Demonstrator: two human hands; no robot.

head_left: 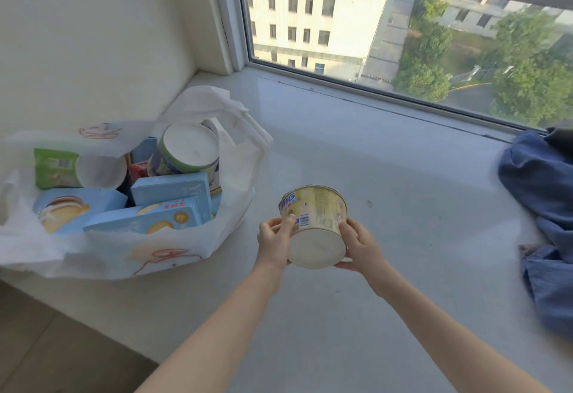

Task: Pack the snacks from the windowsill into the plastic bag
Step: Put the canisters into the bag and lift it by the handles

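Observation:
A yellow noodle cup point(316, 222) is held tilted above the windowsill point(387, 175), its white base facing me. My left hand point(274, 242) grips its left side and my right hand point(359, 247) grips its right side and underside. To the left lies the white plastic bag point(130, 256) with red drawings, its mouth open. Inside it are a green-rimmed cup point(186, 151), a green cup point(71, 168) and several light blue snack boxes point(167, 189).
A crumpled blue garment point(542, 206) lies at the right end of the sill. The window point(403, 30) runs along the back and a wall point(93, 36) closes the left side. The sill's front edge drops to the floor point(46, 346) at lower left.

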